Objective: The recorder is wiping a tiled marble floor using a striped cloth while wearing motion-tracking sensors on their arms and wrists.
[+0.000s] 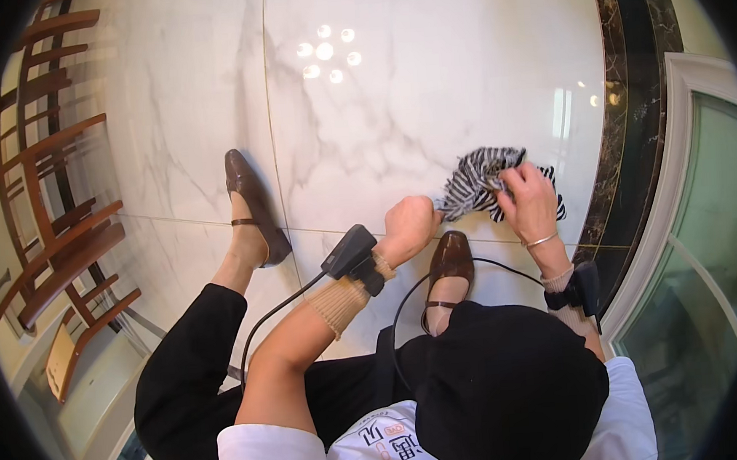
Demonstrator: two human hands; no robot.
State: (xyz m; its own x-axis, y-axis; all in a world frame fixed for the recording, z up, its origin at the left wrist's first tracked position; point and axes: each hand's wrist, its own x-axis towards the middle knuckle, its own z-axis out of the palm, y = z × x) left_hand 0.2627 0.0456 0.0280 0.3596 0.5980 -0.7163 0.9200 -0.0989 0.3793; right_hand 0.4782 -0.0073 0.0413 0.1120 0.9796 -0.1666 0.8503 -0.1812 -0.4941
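A crumpled black-and-white striped cloth (485, 178) hangs between my two hands, above the glossy marble floor and in front of my right shoe. My left hand (412, 227) is closed in a fist on the cloth's left end. With thumb and fingertips, my right hand (528, 201) pinches the cloth near its upper right part; some striped fabric shows behind that hand. Black devices are strapped over knitted bands on both wrists, with a cable at each. Whether the cloth's lower edge touches the floor, I cannot tell.
Brown shoes (250, 205) are on my feet, set apart on the marble tiles (178, 115). Wooden chairs (66, 248) stand along the left side. On the right are a dark marble border (614, 107) and a white-framed glass door or panel (664, 300).
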